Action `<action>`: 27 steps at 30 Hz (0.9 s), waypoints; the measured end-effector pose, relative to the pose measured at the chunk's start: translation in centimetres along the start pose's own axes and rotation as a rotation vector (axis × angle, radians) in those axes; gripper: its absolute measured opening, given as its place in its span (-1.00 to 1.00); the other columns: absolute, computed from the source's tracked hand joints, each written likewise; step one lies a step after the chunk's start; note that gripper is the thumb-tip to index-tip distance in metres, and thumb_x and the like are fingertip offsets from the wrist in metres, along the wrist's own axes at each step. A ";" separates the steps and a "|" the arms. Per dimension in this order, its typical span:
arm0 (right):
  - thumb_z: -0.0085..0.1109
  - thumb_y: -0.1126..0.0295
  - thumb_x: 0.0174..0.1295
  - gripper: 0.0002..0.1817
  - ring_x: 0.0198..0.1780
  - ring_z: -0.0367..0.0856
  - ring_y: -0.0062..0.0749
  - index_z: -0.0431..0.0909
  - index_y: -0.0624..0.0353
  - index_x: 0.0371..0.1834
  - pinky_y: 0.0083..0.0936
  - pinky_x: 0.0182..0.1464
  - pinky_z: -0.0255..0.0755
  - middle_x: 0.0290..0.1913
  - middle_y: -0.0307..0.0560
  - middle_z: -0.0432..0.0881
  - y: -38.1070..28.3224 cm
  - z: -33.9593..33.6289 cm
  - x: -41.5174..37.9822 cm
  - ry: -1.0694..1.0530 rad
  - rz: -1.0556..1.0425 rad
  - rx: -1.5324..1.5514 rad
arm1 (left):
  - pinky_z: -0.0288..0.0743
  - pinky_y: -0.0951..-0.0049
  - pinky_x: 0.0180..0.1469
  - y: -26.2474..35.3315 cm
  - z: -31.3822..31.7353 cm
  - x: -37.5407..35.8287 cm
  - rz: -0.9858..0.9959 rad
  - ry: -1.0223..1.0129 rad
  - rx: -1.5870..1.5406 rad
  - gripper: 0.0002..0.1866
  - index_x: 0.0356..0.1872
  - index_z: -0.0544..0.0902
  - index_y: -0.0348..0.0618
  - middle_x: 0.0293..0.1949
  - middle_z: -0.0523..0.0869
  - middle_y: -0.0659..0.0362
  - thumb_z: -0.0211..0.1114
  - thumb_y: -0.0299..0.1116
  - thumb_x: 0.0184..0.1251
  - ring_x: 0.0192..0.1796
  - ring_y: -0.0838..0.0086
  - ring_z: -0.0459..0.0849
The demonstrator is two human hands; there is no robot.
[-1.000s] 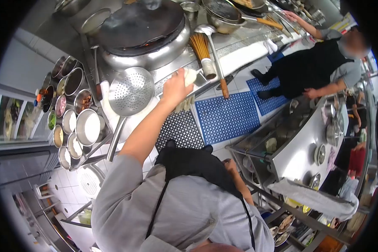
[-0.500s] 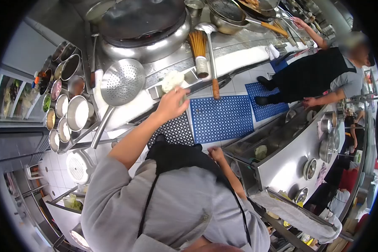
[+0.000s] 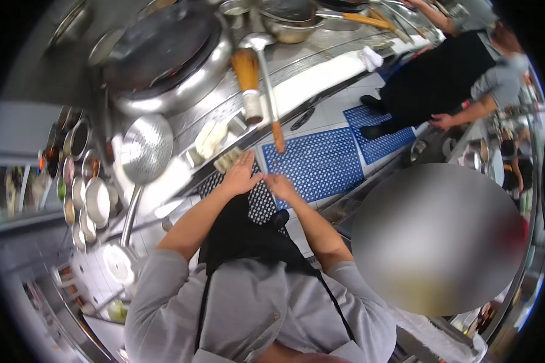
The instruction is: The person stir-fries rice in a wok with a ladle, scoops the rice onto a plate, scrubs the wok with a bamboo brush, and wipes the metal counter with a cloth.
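Observation:
My left hand [image 3: 241, 175] is at the counter's front edge, palm down with fingers stretched out. A pale, ridged thing [image 3: 227, 160] lies right by its fingertips; I cannot make out what it is or whether they touch. Beyond it, a crumpled white cloth [image 3: 211, 138] sits in a small metal tray. Close beside my left thumb, my right hand [image 3: 280, 186] has its fingers curled together, and anything inside them is hidden. A perforated strainer [image 3: 145, 148] rests to the left. A bamboo brush [image 3: 247, 85] and a ladle [image 3: 269, 85] with a wooden handle lie beyond my hands.
A large wok [image 3: 166, 51] stands on the stove. Metal bowls [image 3: 97, 199] crowd the left side. A co-worker in a black apron [image 3: 439, 75] stands at the far right. Blue mats [image 3: 321, 163] cover part of the floor. A grey blurred patch hides the lower right.
My right hand has come up and left from beside my apron to my left hand. The left hand has drawn slightly nearer my body and flattened. The whole view has shifted and tilted.

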State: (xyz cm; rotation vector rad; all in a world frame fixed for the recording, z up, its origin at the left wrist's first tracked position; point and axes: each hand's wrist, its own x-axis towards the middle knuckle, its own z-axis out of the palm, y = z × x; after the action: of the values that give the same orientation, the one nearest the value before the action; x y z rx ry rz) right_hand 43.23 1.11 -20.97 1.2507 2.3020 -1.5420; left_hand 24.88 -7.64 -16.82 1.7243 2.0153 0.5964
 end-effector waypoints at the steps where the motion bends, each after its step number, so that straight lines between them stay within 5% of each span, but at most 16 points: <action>1: -0.10 -0.14 0.42 -0.43 -0.01 0.66 0.21 0.70 0.12 -0.07 -0.04 0.08 0.49 -0.13 0.27 0.70 0.5 0.5 -0.7 0.048 -0.018 -0.057 | 0.01 0.15 0.57 0.6 -0.3 2.4 -0.064 -0.100 -0.034 -0.04 0.51 0.06 -0.43 0.51 0.10 -0.31 0.29 0.00 0.28 0.56 -0.11 0.10; 4: 0.00 -0.08 0.38 -0.51 -0.02 0.67 0.17 0.67 0.11 -0.03 -0.02 0.01 0.51 -0.09 0.26 0.69 6.3 3.3 -4.2 0.016 0.008 -0.105 | 0.01 0.10 0.56 0.6 1.3 9.1 -0.150 -0.116 -0.048 -0.01 0.51 0.05 -0.43 0.51 0.11 -0.32 0.30 0.03 0.26 0.55 -0.12 0.11; 5: 0.04 -0.06 0.36 -0.53 -0.01 0.65 0.18 0.65 0.13 -0.03 -0.01 0.02 0.50 -0.09 0.26 0.69 7.3 3.6 -6.2 -0.027 0.179 -0.164 | -0.01 0.08 0.56 -0.7 2.8 11.3 -0.087 -0.142 -0.075 0.01 0.50 0.07 -0.46 0.50 0.11 -0.34 0.33 0.05 0.23 0.56 -0.12 0.09; 6: 0.05 -0.07 0.34 -0.51 0.02 0.64 0.19 0.64 0.14 -0.03 -0.02 0.04 0.49 -0.09 0.24 0.70 10.7 5.2 -8.3 0.024 0.167 -0.068 | 0.15 0.05 0.49 -2.1 4.8 13.0 -0.038 -0.135 -0.150 -0.09 0.41 0.25 -0.35 0.34 0.36 -0.38 0.38 0.06 0.18 0.42 -0.16 0.33; 7: 0.08 -0.07 0.31 -0.51 0.02 0.63 0.19 0.65 0.15 -0.05 -0.03 0.05 0.48 -0.07 0.23 0.69 10.5 4.6 -11.7 0.048 0.262 -0.067 | 0.48 -0.01 0.22 -1.5 4.6 13.8 -0.052 -0.202 -0.263 -0.38 0.25 0.39 -0.19 0.06 0.61 -0.28 0.26 0.00 0.31 0.05 -0.14 0.62; 9: 0.06 -0.09 0.32 -0.47 0.09 0.63 0.12 0.66 0.11 0.08 -0.12 0.14 0.49 0.02 0.17 0.70 14.3 6.2 -17.1 -0.058 0.534 -0.046 | 0.42 0.06 0.26 -2.1 6.4 16.0 -0.123 -0.281 -0.145 -0.27 0.27 0.38 -0.27 0.10 0.57 -0.29 0.33 0.02 0.21 0.11 -0.11 0.57; 11: 0.11 -0.06 0.25 -0.50 0.09 0.62 0.11 0.68 0.08 0.04 -0.10 0.12 0.50 0.03 0.13 0.70 15.3 7.9 -23.8 0.066 0.749 -0.023 | 0.36 0.13 0.31 -2.3 8.1 17.3 -0.205 -0.293 -0.040 -0.15 0.30 0.36 -0.36 0.14 0.53 -0.29 0.40 0.04 0.10 0.17 -0.08 0.52; 14: 0.13 -0.01 0.25 -0.58 -0.05 0.66 0.19 0.71 0.12 -0.17 -0.04 -0.01 0.53 -0.17 0.20 0.72 17.7 12.7 -30.4 0.141 0.927 0.037 | 0.26 0.24 0.37 -3.4 11.2 18.4 -0.307 -0.166 0.006 0.03 0.35 0.33 -0.48 0.21 0.47 -0.30 0.50 0.08 -0.06 0.25 -0.03 0.44; 16: 0.10 0.05 0.26 -0.63 -0.31 0.72 0.07 0.74 0.09 -0.19 -0.12 -0.20 0.60 -0.29 0.18 0.73 16.8 15.2 -32.1 0.234 1.038 0.135 | 0.12 0.19 0.49 -6.0 15.1 18.3 -0.210 0.084 -0.124 0.26 0.43 0.17 -0.56 0.33 0.34 -0.38 0.61 0.10 -0.22 0.37 -0.13 0.32; 18: 0.05 0.08 0.27 -0.64 -0.42 0.73 -0.03 0.75 0.04 -0.16 -0.17 -0.29 0.62 -0.32 0.16 0.74 12.4 13.4 -31.4 0.126 1.180 0.363 | -0.03 0.22 0.58 -5.7 14.0 19.4 -0.251 -0.041 -0.108 0.26 0.46 0.11 -0.57 0.45 0.18 -0.41 0.55 0.07 -0.18 0.49 -0.15 0.18; 19: 0.02 0.11 0.25 -0.64 -0.57 0.69 -0.12 0.75 -0.03 -0.08 -0.25 -0.44 0.61 -0.36 0.14 0.73 11.4 13.8 -30.7 0.227 1.100 0.414 | -0.10 0.25 0.60 -6.5 13.9 20.1 -0.273 -0.143 -0.048 0.21 0.46 0.12 -0.56 0.48 0.13 -0.39 0.50 0.05 -0.15 0.54 -0.15 0.10; 21: 0.04 0.12 0.25 -0.65 -0.39 0.75 -0.10 0.74 -0.07 -0.04 -0.27 -0.29 0.64 -0.27 0.16 0.75 12.4 14.9 -27.9 0.199 1.158 0.476 | -0.12 0.18 0.59 -6.7 14.3 20.6 -0.267 -0.166 0.068 0.16 0.47 0.14 -0.51 0.49 0.12 -0.39 0.42 0.09 -0.08 0.54 -0.15 0.11; 23: 0.15 0.04 0.23 -0.57 0.10 0.64 -0.01 0.72 0.08 -0.01 -0.20 0.13 0.51 -0.01 0.17 0.71 12.5 13.8 -24.9 0.224 0.886 0.357 | -0.12 0.09 0.57 -4.2 11.4 20.5 -0.267 -0.269 0.202 0.12 0.49 0.18 -0.42 0.50 0.11 -0.37 0.38 0.16 -0.02 0.55 -0.14 0.07; 26: 0.06 -0.02 0.31 -0.53 0.03 0.65 0.11 0.71 0.16 -0.09 -0.12 0.09 0.49 -0.08 0.20 0.71 10.4 9.0 -20.7 0.411 0.670 0.311 | -0.13 0.11 0.57 -6.8 11.6 19.8 -0.170 -0.298 0.096 0.03 0.47 0.24 -0.39 0.47 0.18 -0.36 0.36 0.12 0.08 0.54 -0.14 0.08; 27: 0.02 0.01 0.32 -0.54 0.02 0.65 0.14 0.72 0.20 -0.16 -0.10 0.09 0.49 -0.12 0.22 0.71 9.9 7.5 -19.6 0.464 0.617 0.355 | -0.01 0.14 0.53 -10.6 13.7 18.1 -0.027 -0.133 -0.109 -0.11 0.43 0.29 -0.41 0.39 0.35 -0.28 0.35 -0.01 0.19 0.47 -0.08 0.25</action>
State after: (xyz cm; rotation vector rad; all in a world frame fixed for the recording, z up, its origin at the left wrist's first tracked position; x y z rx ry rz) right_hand 60.28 -14.64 -22.09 2.3369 1.5839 -1.5649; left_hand 21.54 9.49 -34.74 1.6271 1.8764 0.5565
